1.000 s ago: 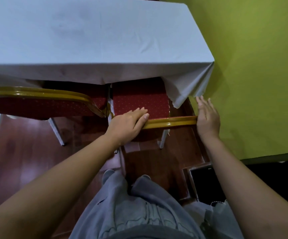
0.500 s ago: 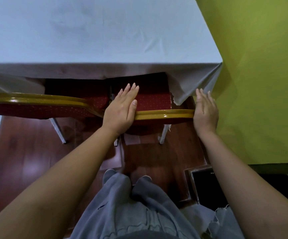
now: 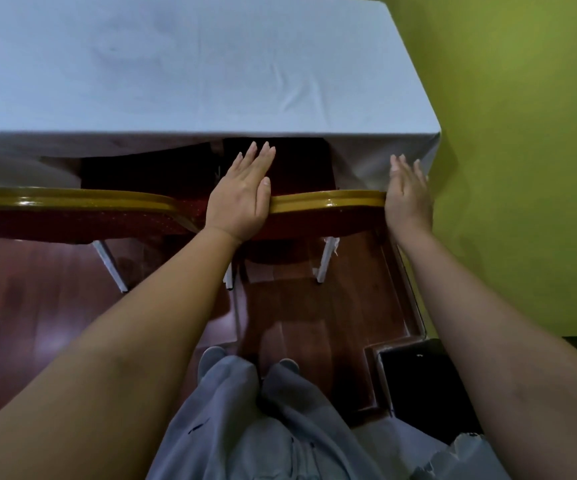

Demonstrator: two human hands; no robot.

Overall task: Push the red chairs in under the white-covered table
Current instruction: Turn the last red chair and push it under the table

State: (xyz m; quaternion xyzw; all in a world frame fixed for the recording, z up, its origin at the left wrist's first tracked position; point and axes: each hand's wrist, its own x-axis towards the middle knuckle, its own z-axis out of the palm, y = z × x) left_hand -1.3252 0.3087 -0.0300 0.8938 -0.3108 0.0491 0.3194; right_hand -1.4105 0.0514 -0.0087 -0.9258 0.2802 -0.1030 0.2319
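The white-covered table [image 3: 193,74] fills the upper half of the view. Two red chairs with gold frames stand side by side at its near edge. The right chair [image 3: 328,202] has its seat hidden under the cloth, only its gold top rail and red back showing. My left hand [image 3: 242,192] lies flat with straight fingers over the left end of that rail. My right hand [image 3: 406,195] presses flat against the rail's right end. The left chair [image 3: 72,209] stands level with it, untouched.
A green wall [image 3: 522,168] runs close along the right side. A dark box [image 3: 418,386] sits on the red-brown wooden floor at the lower right. My feet [image 3: 245,362] stand just behind the right chair. The tablecloth corner [image 3: 384,164] hangs beside my right hand.
The right chair has slid forward under the table, its red seat now hidden by the cloth. My left hand went from curled over the rail to flat with straight fingers.
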